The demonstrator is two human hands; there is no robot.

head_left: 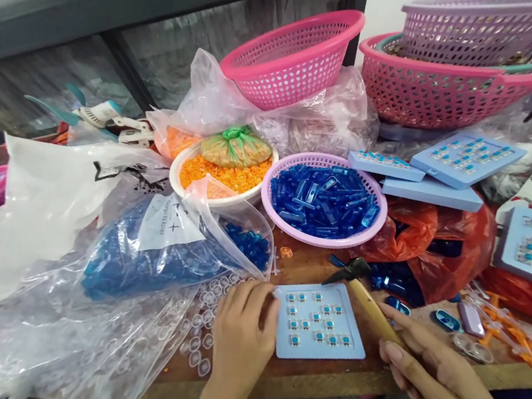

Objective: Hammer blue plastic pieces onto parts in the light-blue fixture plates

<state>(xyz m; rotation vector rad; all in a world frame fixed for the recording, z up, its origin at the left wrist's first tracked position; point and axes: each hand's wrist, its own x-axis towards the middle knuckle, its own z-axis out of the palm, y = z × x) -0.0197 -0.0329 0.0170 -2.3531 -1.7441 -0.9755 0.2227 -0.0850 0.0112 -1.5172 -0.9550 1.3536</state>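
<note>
My left hand (pixel 247 325) lies at the left edge of a light blue foam-like tray (pixel 284 350), fingers curled together against its upper left corner; the fingertips are partly hidden. Small clear pieces with blue centres (pixel 316 316) sit in rows on this tray. In my right hand (pixel 419 356) is a hammer (pixel 372 314) with a wooden handle and a dark head, tilted just beyond the tray's right edge. Clear plastic rings (pixel 204 367) are scattered left of my left hand. Loose blue pieces (pixel 393 284) lie past the hammer head.
Behind stand a lilac basket (pixel 269 202) of blue pieces and a white bowl (pixel 176 179) of orange pieces. Plastic bags (pixel 136 265) crowd the left. More light blue trays (pixel 465 160), a red bag (pixel 472 242) and stacked baskets (pixel 453 81) fill the right.
</note>
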